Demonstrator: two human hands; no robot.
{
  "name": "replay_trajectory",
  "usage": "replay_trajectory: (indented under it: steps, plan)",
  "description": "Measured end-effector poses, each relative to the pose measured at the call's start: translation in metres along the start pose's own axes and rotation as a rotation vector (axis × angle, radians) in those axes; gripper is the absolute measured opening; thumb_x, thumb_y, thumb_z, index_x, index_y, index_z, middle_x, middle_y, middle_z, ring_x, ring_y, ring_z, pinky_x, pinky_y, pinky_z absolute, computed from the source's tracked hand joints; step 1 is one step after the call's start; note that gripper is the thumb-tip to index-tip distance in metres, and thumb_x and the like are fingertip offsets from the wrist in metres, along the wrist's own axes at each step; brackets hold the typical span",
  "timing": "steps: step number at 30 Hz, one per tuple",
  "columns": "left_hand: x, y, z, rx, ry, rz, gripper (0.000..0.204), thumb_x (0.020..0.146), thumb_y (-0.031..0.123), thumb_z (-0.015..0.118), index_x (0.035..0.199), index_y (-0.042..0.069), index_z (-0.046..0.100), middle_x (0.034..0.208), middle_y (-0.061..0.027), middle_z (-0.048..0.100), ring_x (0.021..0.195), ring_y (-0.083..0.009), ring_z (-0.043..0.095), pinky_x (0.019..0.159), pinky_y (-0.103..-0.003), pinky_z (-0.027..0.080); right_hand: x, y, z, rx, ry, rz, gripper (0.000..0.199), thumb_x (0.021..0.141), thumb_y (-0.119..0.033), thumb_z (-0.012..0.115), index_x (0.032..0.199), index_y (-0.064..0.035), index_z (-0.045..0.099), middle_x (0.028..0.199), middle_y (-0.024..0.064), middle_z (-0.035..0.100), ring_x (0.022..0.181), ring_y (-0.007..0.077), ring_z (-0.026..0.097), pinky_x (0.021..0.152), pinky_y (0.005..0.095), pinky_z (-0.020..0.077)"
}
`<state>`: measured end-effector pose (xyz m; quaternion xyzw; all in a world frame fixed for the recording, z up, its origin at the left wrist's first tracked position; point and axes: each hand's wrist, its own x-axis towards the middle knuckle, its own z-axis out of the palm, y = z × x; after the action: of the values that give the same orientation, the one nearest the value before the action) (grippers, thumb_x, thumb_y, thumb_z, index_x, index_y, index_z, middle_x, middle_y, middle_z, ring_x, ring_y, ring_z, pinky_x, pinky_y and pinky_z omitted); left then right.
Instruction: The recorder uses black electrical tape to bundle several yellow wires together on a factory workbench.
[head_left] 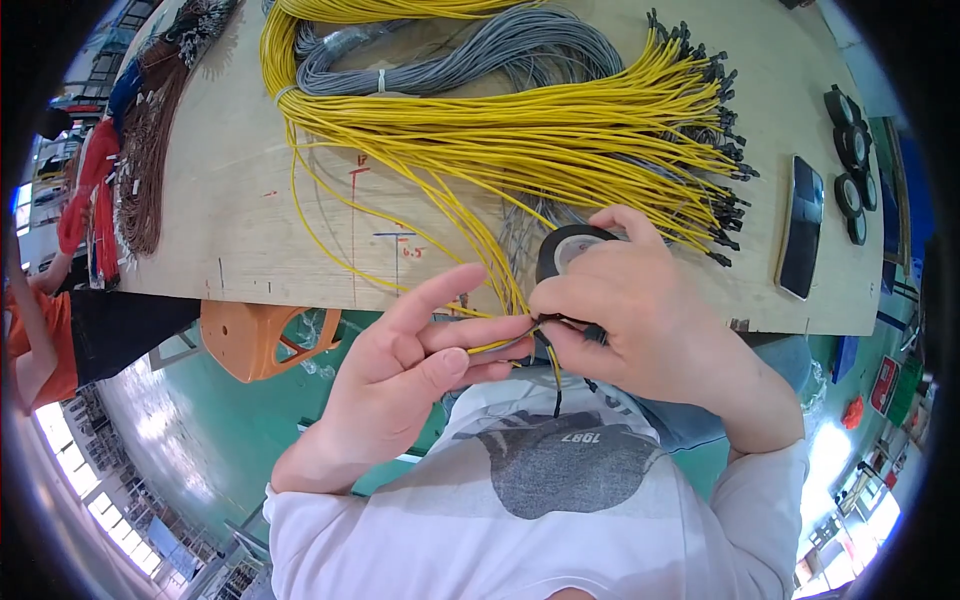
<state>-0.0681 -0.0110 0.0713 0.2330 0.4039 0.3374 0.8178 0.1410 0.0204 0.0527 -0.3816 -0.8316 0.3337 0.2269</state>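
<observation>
Near the table's front edge, my left hand (405,360) pinches a yellow wire and a grey wire (487,348) between thumb and fingers, its index finger stretched out above them. My right hand (625,295) is closed around a roll of black tape (548,258) and meets the wires just past my left fingertips. Black tape shows on the wires where the hands meet; my right fingers partly hide that spot. Yellow wires (500,270) run down to it from a big bundle of yellow cables (520,135) with black ends. A short black-tipped end (557,400) hangs below.
Grey cables (450,72), tied with a white band, lie behind the yellow bundle. At the right are a dark phone (801,225) and several black tape rolls (853,147). Brown wires (150,170) hang at the left, near an orange stool (240,340) and another person (40,345).
</observation>
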Motion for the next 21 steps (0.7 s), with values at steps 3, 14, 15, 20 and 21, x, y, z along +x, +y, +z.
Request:
replay_trajectory:
  steps: [3,14,15,20,21]
  plan:
    - [0.002,-0.004,-0.011,0.894,-0.033,0.208,0.031,0.081,0.004,0.057,0.112,0.005,0.055,0.105,-0.0130,0.060,0.103,-0.0213,0.055,0.087,-0.033,0.042,0.001,0.001,0.008,-0.113,0.027,-0.044,0.008,0.068,-0.013,0.061,0.073,-0.0120,0.055,0.059,0.0023,0.048,0.063,0.0190,0.054,0.082,0.0423,0.0357]
    - [0.026,-0.026,0.005,1.155,0.232,0.399,0.009,0.074,0.003,0.064,0.081,0.002,0.060,0.072,-0.0052,0.058,0.060,-0.0129,0.053,0.052,-0.025,0.041,-0.008,-0.006,0.004,-0.090,0.072,-0.008,0.015,0.066,-0.008,0.065,0.079,-0.0105,0.059,0.065,0.0016,0.051,0.064,0.0188,0.053,0.086,0.0441,0.0356]
    - [0.026,-0.029,0.000,0.800,0.216,0.181,0.008,0.077,0.005,0.062,0.083,0.001,0.059,0.073,-0.0024,0.058,0.060,-0.0089,0.050,0.051,-0.023,0.040,-0.009,-0.011,-0.005,-0.150,0.114,0.012,0.017,0.066,-0.008,0.065,0.081,-0.0113,0.059,0.068,0.0029,0.050,0.066,0.0195,0.052,0.085,0.0428,0.0355]
    - [0.023,-0.034,-0.004,0.163,0.125,-0.117,0.011,0.082,0.008,0.060,0.088,-0.001,0.058,0.077,0.0035,0.057,0.065,-0.0016,0.047,0.054,-0.018,0.038,-0.033,-0.024,-0.006,0.384,0.245,0.320,0.013,0.073,0.001,0.059,0.085,-0.0026,0.062,0.062,0.0061,0.056,0.053,0.0196,0.050,0.054,0.0297,0.0388]
    - [0.023,-0.034,-0.001,0.059,0.117,-0.149,0.011,0.082,0.007,0.060,0.089,0.000,0.058,0.078,0.0028,0.057,0.067,-0.0017,0.048,0.057,-0.017,0.038,-0.038,-0.027,0.004,0.444,0.274,0.339,0.014,0.073,0.001,0.059,0.086,-0.0023,0.063,0.062,0.0060,0.057,0.053,0.0187,0.050,0.054,0.0290,0.0382]
